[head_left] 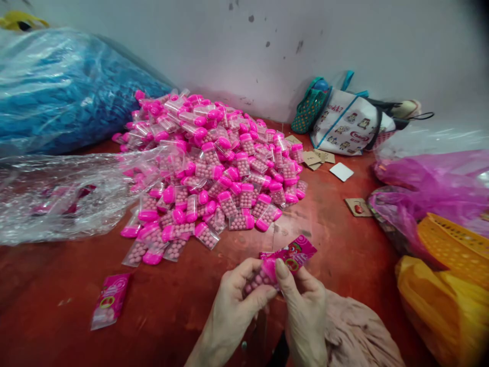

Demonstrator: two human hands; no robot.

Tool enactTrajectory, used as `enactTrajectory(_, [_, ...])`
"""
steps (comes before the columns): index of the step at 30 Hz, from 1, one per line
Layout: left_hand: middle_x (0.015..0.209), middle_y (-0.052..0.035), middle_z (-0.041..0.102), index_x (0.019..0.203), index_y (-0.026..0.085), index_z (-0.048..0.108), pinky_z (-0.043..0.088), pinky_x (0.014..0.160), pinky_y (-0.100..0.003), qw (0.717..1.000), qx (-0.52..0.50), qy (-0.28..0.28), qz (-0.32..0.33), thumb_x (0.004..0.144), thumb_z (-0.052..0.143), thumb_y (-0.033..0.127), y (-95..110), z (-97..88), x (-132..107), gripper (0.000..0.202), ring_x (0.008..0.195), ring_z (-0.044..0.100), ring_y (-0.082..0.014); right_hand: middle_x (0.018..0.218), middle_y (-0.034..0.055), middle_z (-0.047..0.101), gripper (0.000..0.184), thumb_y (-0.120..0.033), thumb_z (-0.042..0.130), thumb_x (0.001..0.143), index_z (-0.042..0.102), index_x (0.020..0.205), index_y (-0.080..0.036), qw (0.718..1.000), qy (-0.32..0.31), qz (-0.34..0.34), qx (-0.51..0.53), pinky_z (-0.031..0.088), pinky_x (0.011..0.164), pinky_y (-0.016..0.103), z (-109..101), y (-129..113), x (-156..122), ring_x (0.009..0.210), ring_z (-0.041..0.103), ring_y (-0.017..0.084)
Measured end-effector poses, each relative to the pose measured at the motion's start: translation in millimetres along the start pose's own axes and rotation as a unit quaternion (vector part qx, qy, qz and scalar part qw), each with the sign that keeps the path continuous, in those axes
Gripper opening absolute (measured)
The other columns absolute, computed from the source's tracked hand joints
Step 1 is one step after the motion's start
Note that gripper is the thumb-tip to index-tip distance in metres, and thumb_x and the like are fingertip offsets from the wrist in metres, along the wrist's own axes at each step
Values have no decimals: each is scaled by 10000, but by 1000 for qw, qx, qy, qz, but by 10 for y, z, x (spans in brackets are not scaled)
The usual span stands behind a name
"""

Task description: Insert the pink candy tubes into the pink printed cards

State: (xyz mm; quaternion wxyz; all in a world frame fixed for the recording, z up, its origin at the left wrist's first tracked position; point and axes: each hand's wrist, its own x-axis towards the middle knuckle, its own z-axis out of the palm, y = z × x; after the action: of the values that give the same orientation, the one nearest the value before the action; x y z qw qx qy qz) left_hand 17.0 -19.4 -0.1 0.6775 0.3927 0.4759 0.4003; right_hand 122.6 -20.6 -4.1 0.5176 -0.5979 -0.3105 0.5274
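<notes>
Item: red surface [183, 331], beneath my fingers and reaching well out around them.
Item: blue-filled plastic bag [57, 92], far ahead-left of them.
Item: heap of candy packs [239, 158], ahead-left, tumbled loose, probably kept there for easy reach.
Item: my left hand [239, 293], fingers narrowed on the bead-filled body of one pink-capped pack [256, 280], seemingly to steady it.
Item: my right hand [305, 311], thumb pressed at the pink cap, fingers behind, apparently bracing pack and wrapper together.
Item: printed packet [110, 300], left of my fingers, perhaps laid apart to stay distinct.
Item: printed wrapper [303, 248], projecting beyond my right fingertips.
</notes>
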Motion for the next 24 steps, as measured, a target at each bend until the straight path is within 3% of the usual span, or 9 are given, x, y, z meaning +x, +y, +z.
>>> enactTrajectory(3, [617, 23, 510, 845, 164, 624, 370, 456, -167, 999, 26, 32, 17, 759, 602, 226, 8, 15, 3, 108, 500, 450, -70, 661, 19, 673, 221, -341, 711, 674, 691, 771, -144, 999, 45, -18, -2, 504, 600, 257, 26, 70, -3, 609, 605, 157])
enactTrajectory(6, [626, 20, 506, 832, 158, 635, 385, 488, -180, 998, 41, 48, 25, 747, 607, 216, 10, 30, 8, 107, 524, 447, -79, 635, 27, 677, 248, -332, 751, 618, 700, 763, -137, 999, 31, -9, -3, 511, 592, 275, -10, 117, 27, 593, 610, 168])
enactTrajectory(11, [569, 39, 466, 814, 151, 636, 357, 461, -187, 998, 61, 21, 4, 723, 630, 220, 3, 12, 26, 115, 479, 427, -74, 720, 64, 693, 308, -374, 737, 630, 676, 809, -130, 989, -11, 56, 133, 520, 638, 312, -74, 106, 82, 646, 642, 190])
enactTrajectory(13, [569, 40, 465, 820, 152, 633, 354, 457, -189, 998, 67, 15, -1, 729, 626, 232, -6, -8, 24, 121, 471, 423, -73, 753, 63, 695, 270, -338, 743, 633, 673, 798, -135, 985, -9, 69, 155, 515, 677, 309, -67, 108, 89, 688, 646, 188])
enactTrajectory(16, [576, 37, 475, 837, 155, 621, 357, 452, -195, 997, 77, 9, 0, 752, 602, 241, -26, -33, 8, 122, 469, 425, -76, 685, 43, 689, 222, -304, 755, 622, 679, 742, -133, 985, -11, 82, 151, 513, 611, 272, -38, 141, 83, 615, 631, 164])
enactTrajectory(20, [610, 28, 507, 836, 162, 587, 362, 452, -192, 1000, 30, 4, -6, 764, 578, 199, -47, -31, 3, 82, 485, 439, -78, 605, 22, 675, 196, -292, 756, 621, 686, 700, -128, 990, -22, 88, 104, 490, 520, 233, -19, 172, 67, 535, 603, 144])
enactTrajectory(24, [715, 9, 572, 1061, 203, 492, 320, 411, -172, 998, -63, 18, 0, 779, 568, 210, -46, 9, 41, 292, 463, 456, -62, 653, 31, 685, 212, -328, 725, 663, 683, 745, -137, 988, -37, 78, 130, 497, 536, 246, -18, 151, 61, 555, 612, 150])
